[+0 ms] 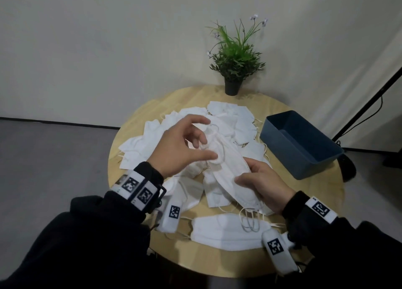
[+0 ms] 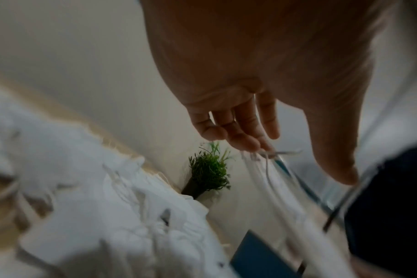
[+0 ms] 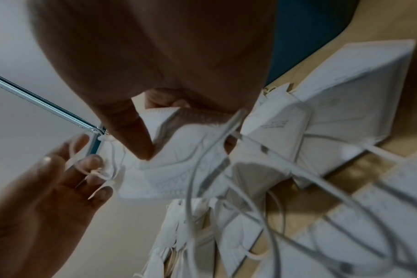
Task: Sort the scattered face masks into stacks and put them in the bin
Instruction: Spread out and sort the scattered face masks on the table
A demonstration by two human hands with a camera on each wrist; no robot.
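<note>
White folded face masks (image 1: 230, 114) lie in a loose pile on the round wooden table (image 1: 134, 123). Both hands hold a few stacked masks (image 1: 228, 167) up over the pile. My right hand (image 1: 250, 173) grips their near end, thumb (image 3: 136, 135) on top. At the far end, my left hand (image 1: 204, 139) has its fingers (image 2: 238, 131) hooked into the masks' ear loops (image 3: 93, 171). The held masks (image 3: 179, 169) show printed text. The dark blue bin (image 1: 315, 164) stands to the right with nothing visible inside.
One flat mask (image 1: 228, 232) lies alone at the table's near edge, more under my wrists. A potted green plant (image 1: 236, 58) stands at the back of the table by the wall. A black stand leg and cable run along the floor at the right.
</note>
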